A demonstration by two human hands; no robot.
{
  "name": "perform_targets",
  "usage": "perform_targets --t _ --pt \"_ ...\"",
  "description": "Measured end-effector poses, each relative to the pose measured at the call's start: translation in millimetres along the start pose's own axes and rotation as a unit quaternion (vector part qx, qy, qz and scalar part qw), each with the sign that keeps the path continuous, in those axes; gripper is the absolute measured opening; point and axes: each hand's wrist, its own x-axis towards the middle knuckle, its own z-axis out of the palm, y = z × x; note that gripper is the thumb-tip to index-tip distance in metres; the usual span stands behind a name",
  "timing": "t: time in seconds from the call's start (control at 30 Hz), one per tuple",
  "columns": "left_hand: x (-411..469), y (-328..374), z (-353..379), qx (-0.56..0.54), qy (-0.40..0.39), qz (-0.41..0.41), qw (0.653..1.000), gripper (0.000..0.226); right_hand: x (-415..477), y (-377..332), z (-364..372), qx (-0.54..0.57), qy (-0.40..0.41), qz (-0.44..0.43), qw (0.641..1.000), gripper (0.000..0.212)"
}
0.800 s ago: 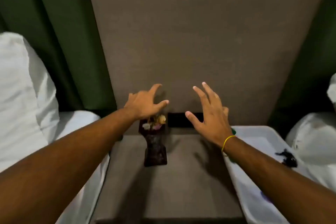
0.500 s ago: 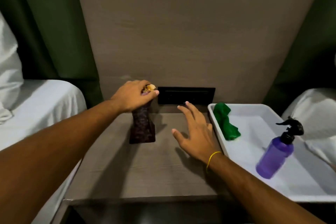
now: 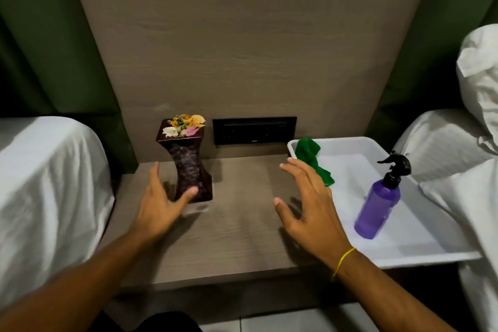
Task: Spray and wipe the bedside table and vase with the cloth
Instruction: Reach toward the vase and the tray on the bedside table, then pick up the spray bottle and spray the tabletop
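Observation:
A dark, waisted vase [image 3: 188, 167] with small flowers on top stands upright at the back left of the wooden bedside table [image 3: 237, 224]. My left hand [image 3: 161, 205] is open just in front of the vase's base, thumb close to it, holding nothing. My right hand [image 3: 310, 207] hovers open over the table's right half, fingers spread, beside the white tray [image 3: 420, 248]. In the tray lie a crumpled green cloth [image 3: 311, 159] at the back left corner and an upright purple spray bottle [image 3: 380, 202] with a black trigger.
White-sheeted beds flank the table, one on the left [image 3: 45, 191] and one on the right [image 3: 463, 170] with a pillow [image 3: 482, 75]. A black socket panel [image 3: 254, 129] sits in the wood wall panel behind the table. Green padded walls lie on either side.
My left hand has let go of the vase's top and dropped in front of its base. My right hand has shifted right, toward the tray. The view has tilted down.

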Motion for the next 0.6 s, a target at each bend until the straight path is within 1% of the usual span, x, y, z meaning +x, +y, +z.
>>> perform_targets --t 0.07,0.13,0.2,0.23,0.3,0.33,0.37,0.43,0.5,0.53,0.6 --pt "-15.3 -24.7 20.3 0.128 -0.034 -0.013 0.991 0.146 -5.9 1.4 -18.3 -0.02 0.078 -0.036 0.996 0.062" --pt "-20.6 -39.8 33.1 0.253 -0.037 -0.004 0.967 0.143 -10.6 10.8 -41.0 -0.065 0.186 -0.075 0.978 0.058" --pt "-18.8 -45.8 36.8 0.292 -0.038 -0.004 0.956 0.141 -14.2 32.3 -66.4 -0.112 0.292 -0.083 0.946 0.056" --pt "-16.9 -48.3 39.0 0.298 -0.039 -0.004 0.954 0.14 -16.7 46.7 -79.1 -0.127 0.335 -0.062 0.931 0.059" --pt "-12.4 -53.7 39.9 0.307 -0.038 -0.003 0.951 0.14 -18.9 71.6 -95.7 -0.105 0.392 0.038 0.913 0.071" --pt "-8.8 -55.4 42.4 0.307 -0.041 -0.005 0.951 0.141 -18.8 83.5 -101.2 -0.065 0.39 0.097 0.913 0.078" --pt "-6.0 -57.4 42.1 0.312 -0.045 -0.009 0.949 0.142 -16.1 94.5 -102.6 -0.003 0.365 0.146 0.919 0.082" --pt "-3.5 -60.0 42.2 0.327 -0.054 -0.015 0.943 0.143 -7.9 112.2 -102.1 0.142 0.275 0.204 0.929 0.079" --pt "-2.4 -60.8 42.6 0.341 -0.056 -0.017 0.938 0.143 -0.8 125.1 -99.3 0.238 0.179 0.227 0.927 0.067" --pt "-2.5 -59.6 42.6 0.348 -0.056 -0.017 0.936 0.143 1.0 130.1 -96.6 0.259 0.139 0.226 0.929 0.064" --pt "-3.5 -55.8 43.5 0.358 -0.064 -0.018 0.931 0.142 2.5 136.2 -90.9 0.257 0.082 0.209 0.94 0.063"
